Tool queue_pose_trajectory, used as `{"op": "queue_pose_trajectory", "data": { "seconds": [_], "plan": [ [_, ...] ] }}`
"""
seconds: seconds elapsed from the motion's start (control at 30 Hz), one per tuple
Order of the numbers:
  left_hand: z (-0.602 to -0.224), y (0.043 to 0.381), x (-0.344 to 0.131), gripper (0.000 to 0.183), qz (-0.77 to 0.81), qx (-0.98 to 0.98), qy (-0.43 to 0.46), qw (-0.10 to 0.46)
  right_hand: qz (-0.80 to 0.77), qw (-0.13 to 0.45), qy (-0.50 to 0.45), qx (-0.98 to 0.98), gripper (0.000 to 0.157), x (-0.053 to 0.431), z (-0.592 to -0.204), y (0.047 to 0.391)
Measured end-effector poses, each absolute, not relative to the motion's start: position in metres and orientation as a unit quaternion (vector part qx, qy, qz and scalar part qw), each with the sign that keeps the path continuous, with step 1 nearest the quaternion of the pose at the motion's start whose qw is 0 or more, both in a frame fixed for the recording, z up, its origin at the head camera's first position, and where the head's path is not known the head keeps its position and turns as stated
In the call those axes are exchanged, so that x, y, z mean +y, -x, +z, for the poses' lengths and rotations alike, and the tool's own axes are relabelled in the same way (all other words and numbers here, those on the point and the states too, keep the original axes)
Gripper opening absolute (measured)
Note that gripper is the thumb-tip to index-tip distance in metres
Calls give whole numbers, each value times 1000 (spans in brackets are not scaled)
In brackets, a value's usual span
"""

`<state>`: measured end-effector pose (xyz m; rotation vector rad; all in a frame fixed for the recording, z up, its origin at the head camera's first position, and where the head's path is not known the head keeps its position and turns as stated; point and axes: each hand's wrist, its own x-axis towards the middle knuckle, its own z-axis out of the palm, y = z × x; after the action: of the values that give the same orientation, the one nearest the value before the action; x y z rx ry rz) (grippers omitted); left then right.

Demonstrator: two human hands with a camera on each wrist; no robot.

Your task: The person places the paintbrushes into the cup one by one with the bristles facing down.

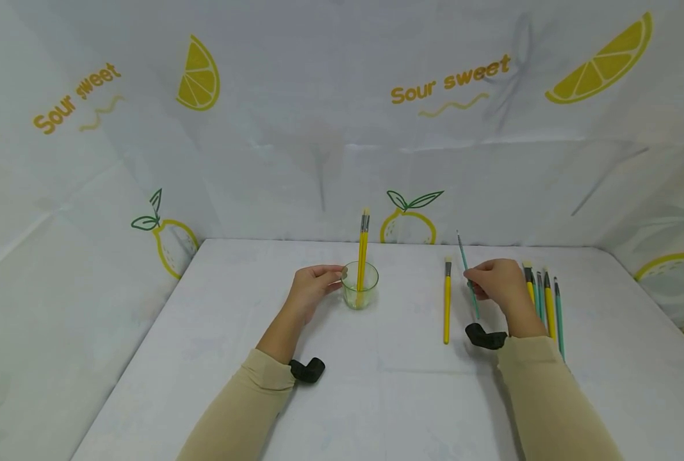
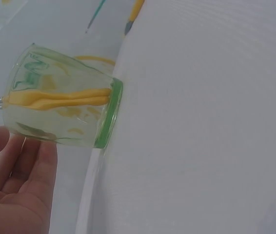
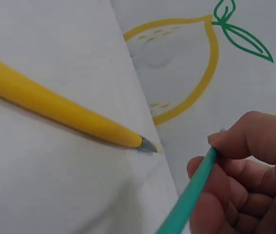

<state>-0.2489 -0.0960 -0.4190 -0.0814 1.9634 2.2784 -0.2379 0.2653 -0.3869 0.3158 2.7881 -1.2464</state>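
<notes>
My left hand [image 1: 312, 288] holds a clear greenish glass [image 2: 60, 124] at its side, thumb and fingertips close to the rim. Two yellow-handled paintbrushes [image 1: 362, 253] stand in the glass with their bristles up. My right hand [image 1: 494, 282] pinches a slim teal paintbrush [image 3: 191, 195] between thumb and fingers, tilted, with its tip upward. To the left of that hand, a yellow paintbrush [image 1: 447, 307] lies on the table, bristles pointing to the back edge.
Right of my right hand lie several yellow and teal paintbrushes [image 1: 549, 301], partly hidden by the wrist. The white-covered table [image 1: 388, 410] meets a lemon-printed cloth backdrop [image 1: 296, 160] at its back. Each wrist wears a black camera mount [image 1: 307, 370].
</notes>
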Motion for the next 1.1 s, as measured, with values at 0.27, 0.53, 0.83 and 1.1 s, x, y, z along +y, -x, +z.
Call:
{"op": "queue_pose_trajectory", "data": {
  "seconds": [0.27, 0.53, 0.83, 1.1],
  "plan": [
    [-418, 248, -96, 23, 758, 648, 12, 68, -492, 55, -27, 868, 47, 249, -363, 244],
    [-419, 249, -98, 22, 760, 647, 13, 65, -584, 92, 15, 806, 50, 227, -344, 246],
    [-418, 248, -98, 22, 759, 647, 12, 64, -622, 83, 44, 778, 50, 187, -333, 257],
    [-418, 249, -99, 22, 758, 649, 7, 64, -662, 69, 63, 743, 54, 156, -329, 269]
  ]
}}
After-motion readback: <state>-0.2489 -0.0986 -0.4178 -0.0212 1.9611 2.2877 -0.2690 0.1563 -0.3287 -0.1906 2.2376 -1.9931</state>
